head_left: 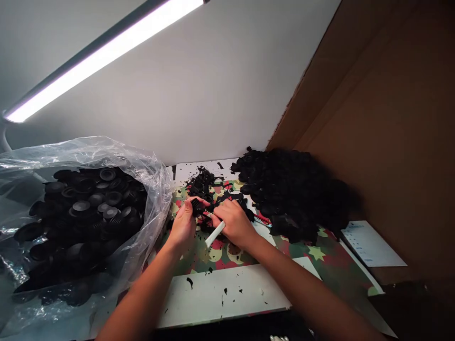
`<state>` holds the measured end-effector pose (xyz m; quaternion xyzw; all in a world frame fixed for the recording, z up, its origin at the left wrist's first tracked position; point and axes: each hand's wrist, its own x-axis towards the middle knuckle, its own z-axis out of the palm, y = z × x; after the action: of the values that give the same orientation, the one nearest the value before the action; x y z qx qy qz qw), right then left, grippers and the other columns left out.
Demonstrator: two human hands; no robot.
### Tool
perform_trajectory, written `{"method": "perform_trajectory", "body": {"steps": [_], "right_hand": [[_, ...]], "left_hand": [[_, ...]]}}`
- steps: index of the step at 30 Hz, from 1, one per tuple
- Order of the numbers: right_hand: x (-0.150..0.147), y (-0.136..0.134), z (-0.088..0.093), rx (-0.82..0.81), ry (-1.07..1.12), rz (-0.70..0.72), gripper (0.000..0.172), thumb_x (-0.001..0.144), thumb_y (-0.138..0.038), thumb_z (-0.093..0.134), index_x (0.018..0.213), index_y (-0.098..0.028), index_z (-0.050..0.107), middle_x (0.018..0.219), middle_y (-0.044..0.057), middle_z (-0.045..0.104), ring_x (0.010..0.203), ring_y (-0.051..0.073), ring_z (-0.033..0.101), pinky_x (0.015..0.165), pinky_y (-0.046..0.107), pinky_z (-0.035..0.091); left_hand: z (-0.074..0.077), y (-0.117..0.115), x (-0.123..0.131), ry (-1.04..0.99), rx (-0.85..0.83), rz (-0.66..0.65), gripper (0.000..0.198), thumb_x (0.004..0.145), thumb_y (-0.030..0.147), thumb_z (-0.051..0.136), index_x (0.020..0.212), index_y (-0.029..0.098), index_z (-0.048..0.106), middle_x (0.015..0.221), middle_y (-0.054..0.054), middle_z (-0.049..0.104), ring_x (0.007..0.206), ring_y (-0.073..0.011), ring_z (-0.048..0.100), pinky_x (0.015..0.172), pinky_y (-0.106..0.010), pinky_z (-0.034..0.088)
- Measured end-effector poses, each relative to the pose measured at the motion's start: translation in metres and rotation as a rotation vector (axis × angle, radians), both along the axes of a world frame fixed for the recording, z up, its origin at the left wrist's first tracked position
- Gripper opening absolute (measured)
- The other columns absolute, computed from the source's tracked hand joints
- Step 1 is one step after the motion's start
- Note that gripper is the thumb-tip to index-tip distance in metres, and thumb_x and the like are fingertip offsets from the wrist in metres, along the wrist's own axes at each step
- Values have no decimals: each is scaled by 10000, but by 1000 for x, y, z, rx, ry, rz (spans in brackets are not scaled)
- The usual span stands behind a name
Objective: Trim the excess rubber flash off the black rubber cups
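Note:
My left hand (184, 222) is closed around a black ribbed rubber part (196, 207), held just above the work surface. Closed in a fist, my right hand (234, 223) grips a tool with a pale white handle (215, 235) that sticks out below the fingers. The tool's working end points toward the rubber part and is hidden by my fingers and the dark scraps. Both hands are close together over the patterned sheet (216, 269). Behind them lies a small heap of black rubber scraps (202, 182).
At the left, a clear plastic bag (158, 189) holds many black round ribbed parts (81, 208). A large pile of black rubber pieces (295, 189) leans toward the cardboard wall (384, 118). A white paper (373, 244) lies at right. A lit lamp (106, 59) hangs above.

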<state>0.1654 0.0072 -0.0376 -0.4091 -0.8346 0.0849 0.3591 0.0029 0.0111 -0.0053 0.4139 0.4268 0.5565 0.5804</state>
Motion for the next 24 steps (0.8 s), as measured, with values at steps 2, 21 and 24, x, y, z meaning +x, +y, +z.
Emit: {"method": "perform_trajectory", "body": {"steps": [2,21,24], "right_hand": [[11,7,1,-119,66,-4,362,998,-223,503,653,-205,613,708,32,664,743,191,484,761,330,368],[-3,-9,19,-660,598,89,536,911,-647,516,612,-203,477,596,-31,474,595,130,409,580,263,326],[-1,-9,22,-675,652,134,574,897,-695,510,605,-201,514,602,-13,515,619,147,460,620,272,366]], "left_hand": [[-3,-6,4,-34,-7,-65,587,744,747,650,888,181,709,1014,-86,722,976,-236,621,861,-321,467],[-5,-9,-14,483,401,-150,385,765,523,777,1019,234,770,1011,-87,734,981,-262,642,914,-394,485],[-7,-12,-9,192,142,-167,460,670,540,843,965,195,772,916,-81,748,832,-235,660,770,-344,513]]}}
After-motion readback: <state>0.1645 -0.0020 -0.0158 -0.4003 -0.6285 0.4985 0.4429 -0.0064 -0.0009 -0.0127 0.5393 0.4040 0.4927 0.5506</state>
